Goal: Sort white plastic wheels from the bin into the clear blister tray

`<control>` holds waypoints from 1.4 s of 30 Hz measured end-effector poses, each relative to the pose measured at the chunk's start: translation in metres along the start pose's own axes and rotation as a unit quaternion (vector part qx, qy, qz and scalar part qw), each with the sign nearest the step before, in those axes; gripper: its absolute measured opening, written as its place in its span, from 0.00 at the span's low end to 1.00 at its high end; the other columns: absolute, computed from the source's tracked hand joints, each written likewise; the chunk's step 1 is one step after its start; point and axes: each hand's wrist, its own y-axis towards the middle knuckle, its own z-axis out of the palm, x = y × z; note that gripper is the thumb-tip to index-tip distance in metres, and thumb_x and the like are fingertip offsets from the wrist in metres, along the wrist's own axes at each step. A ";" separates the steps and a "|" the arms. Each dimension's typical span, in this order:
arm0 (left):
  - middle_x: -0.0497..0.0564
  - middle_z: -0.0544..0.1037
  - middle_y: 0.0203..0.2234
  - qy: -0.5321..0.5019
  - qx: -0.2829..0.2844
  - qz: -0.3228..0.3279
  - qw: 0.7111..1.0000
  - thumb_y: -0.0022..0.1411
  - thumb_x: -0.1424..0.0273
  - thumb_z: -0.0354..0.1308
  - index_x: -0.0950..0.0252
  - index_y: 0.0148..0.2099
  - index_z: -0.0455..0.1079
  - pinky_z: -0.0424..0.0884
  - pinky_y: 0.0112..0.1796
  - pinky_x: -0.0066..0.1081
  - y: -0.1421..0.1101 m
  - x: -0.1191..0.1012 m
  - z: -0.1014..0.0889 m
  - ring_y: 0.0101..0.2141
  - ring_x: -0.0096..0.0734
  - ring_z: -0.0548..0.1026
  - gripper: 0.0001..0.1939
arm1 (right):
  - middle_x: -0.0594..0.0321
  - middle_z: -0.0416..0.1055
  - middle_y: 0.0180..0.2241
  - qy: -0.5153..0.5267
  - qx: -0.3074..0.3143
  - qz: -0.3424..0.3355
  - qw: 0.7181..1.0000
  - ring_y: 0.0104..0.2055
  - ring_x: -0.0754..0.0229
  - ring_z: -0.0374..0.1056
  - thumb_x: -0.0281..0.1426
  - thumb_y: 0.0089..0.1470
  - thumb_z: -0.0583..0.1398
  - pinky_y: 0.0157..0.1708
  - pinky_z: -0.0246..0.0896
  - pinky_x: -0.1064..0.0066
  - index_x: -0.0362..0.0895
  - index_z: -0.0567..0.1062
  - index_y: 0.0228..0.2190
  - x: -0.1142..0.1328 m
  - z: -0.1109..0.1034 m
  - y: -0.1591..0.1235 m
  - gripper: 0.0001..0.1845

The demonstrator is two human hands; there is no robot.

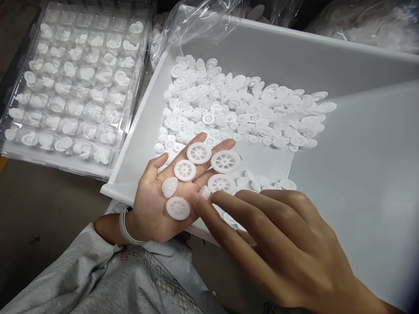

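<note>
My left hand (153,205) lies palm up with its fingers spread, bearing several white plastic spoked wheels (178,208). Among them, near the base of the thumb, sits a small rounded white piece (170,187). My right hand (278,240) reaches across from the right, thumb and forefinger pinched on a small white plastic piece (205,192) at the edge of the left palm. That piece is partly hidden by the fingertips. Right beside it is another spoked wheel (221,183) on the left fingers.
Below my hands is a large white bin (353,174) with a heap of white plastic wheels (229,100). Left of it stands a clear compartment tray (70,152) with small white parts in its pockets. Clear plastic bags (209,17) hang over the far rim.
</note>
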 end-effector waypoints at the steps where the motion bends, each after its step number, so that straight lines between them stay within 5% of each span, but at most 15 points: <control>1: 0.49 0.69 0.59 0.000 -0.001 0.003 1.000 0.68 0.60 0.40 0.60 0.62 0.63 0.50 0.66 0.37 0.000 0.000 0.000 0.64 0.35 0.60 0.25 | 0.51 0.73 0.34 0.000 0.001 0.002 1.000 0.37 0.54 0.64 0.18 0.55 0.55 0.28 0.55 0.62 0.32 0.72 0.44 0.000 -0.001 0.000 0.14; 11: 0.50 0.68 0.60 -0.004 0.004 0.007 1.000 0.69 0.59 0.39 0.59 0.66 0.55 0.48 0.67 0.39 0.001 -0.001 -0.003 0.63 0.35 0.61 0.27 | 0.49 0.74 0.33 0.023 -0.039 0.010 0.999 0.34 0.54 0.68 0.16 0.55 0.54 0.27 0.56 0.62 0.33 0.74 0.38 -0.001 0.004 -0.007 0.11; 24: 0.48 0.68 0.60 -0.006 -0.006 0.011 1.000 0.68 0.61 0.39 0.59 0.64 0.59 0.49 0.67 0.43 0.002 -0.003 -0.002 0.64 0.37 0.60 0.25 | 0.55 0.71 0.34 0.096 -0.033 0.054 0.993 0.32 0.59 0.65 0.22 0.58 0.57 0.25 0.54 0.64 0.37 0.75 0.37 -0.005 0.004 -0.008 0.06; 29: 0.48 0.70 0.58 -0.002 -0.020 0.013 1.000 0.68 0.60 0.40 0.59 0.63 0.61 0.52 0.66 0.39 0.002 -0.002 0.000 0.63 0.35 0.61 0.25 | 0.59 0.69 0.35 0.093 0.011 0.106 0.990 0.33 0.62 0.63 0.23 0.52 0.64 0.31 0.58 0.64 0.41 0.73 0.40 -0.018 -0.008 0.004 0.12; 34: 0.47 0.73 0.54 0.012 -0.036 -0.002 0.999 0.67 0.60 0.39 0.59 0.59 0.65 0.58 0.64 0.41 0.004 -0.003 0.001 0.62 0.38 0.65 0.24 | 0.53 0.66 0.42 0.089 0.083 0.070 0.990 0.40 0.56 0.60 0.28 0.60 0.57 0.33 0.59 0.63 0.41 0.72 0.46 -0.038 -0.003 0.026 0.12; 38: 0.51 0.77 0.48 0.006 -0.047 0.009 0.999 0.67 0.62 0.38 0.62 0.53 0.68 0.69 0.56 0.40 0.005 -0.003 0.001 0.56 0.38 0.71 0.22 | 0.54 0.63 0.44 0.103 0.136 0.027 0.985 0.41 0.54 0.57 0.23 0.61 0.51 0.32 0.60 0.64 0.43 0.72 0.43 -0.044 0.007 0.041 0.13; 42: 0.51 0.77 0.47 0.005 -0.041 0.008 0.999 0.67 0.63 0.35 0.62 0.50 0.70 0.69 0.56 0.41 0.006 -0.004 0.001 0.55 0.39 0.72 0.23 | 0.55 0.63 0.43 0.110 0.133 0.026 0.985 0.42 0.55 0.58 0.28 0.64 0.51 0.33 0.60 0.64 0.43 0.72 0.44 -0.046 0.005 0.045 0.12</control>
